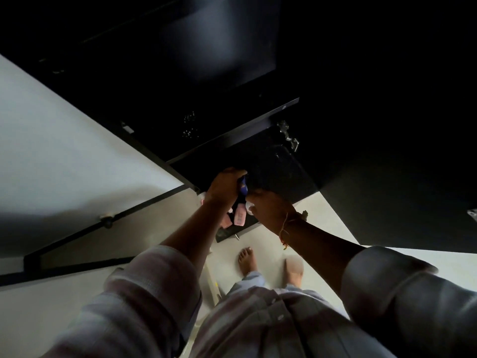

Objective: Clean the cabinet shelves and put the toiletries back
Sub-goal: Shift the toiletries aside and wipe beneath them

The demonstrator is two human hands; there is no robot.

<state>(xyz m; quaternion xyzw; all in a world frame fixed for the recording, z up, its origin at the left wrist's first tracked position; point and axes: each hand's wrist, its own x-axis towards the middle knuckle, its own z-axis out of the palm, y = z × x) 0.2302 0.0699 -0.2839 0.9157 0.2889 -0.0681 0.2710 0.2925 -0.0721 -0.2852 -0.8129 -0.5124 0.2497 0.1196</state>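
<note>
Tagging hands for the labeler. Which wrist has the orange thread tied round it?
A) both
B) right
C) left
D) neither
B: the orange thread circles the wrist just behind the right hand, while the wrist of the left hand, which grips a blue toiletry, is bare.

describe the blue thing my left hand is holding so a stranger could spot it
Find the dark cabinet shelf mid-view. At its near edge the left hand grips a blue item. It is the only deep blue thing there; the pink item just below it is pale.
</note>
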